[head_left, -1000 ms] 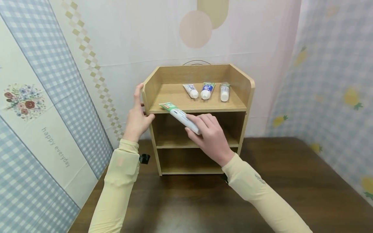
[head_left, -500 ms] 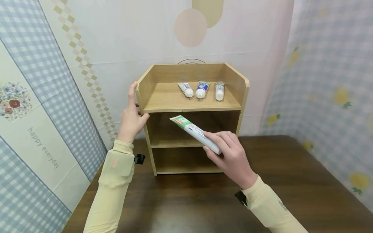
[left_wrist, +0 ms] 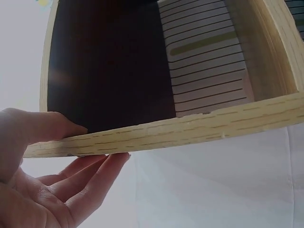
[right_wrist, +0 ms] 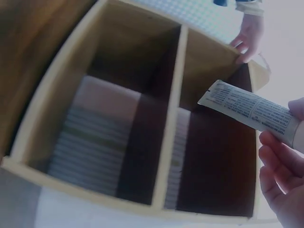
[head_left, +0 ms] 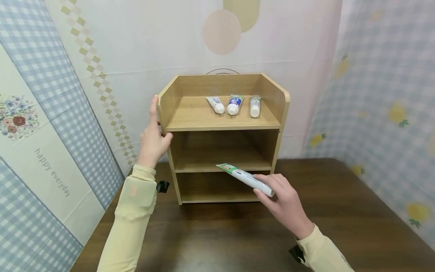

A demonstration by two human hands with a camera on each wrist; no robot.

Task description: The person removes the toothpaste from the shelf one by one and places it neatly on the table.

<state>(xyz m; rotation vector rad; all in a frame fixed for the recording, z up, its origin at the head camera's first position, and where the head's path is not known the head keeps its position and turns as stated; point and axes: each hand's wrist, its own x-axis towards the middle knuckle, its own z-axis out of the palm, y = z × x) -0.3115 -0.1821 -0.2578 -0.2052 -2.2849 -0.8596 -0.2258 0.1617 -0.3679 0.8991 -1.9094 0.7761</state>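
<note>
- Right hand (head_left: 287,206) grips toothpaste tube (head_left: 245,178) by its cap end, crimped end pointing at shelf unit (head_left: 221,124), level with the lower shelves.
- Left hand (head_left: 153,136) clasps the unit's left side panel, thumb inside.
- Three tubes (head_left: 234,105) lie on the top shelf.

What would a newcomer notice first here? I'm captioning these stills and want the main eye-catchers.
First, the wooden shelf unit standing on the dark table, with the left hand gripping its left side panel. Next, the right hand holding a green-and-white tube in front of the lower shelves. Three small tubes lie in a row on the top shelf.
</note>
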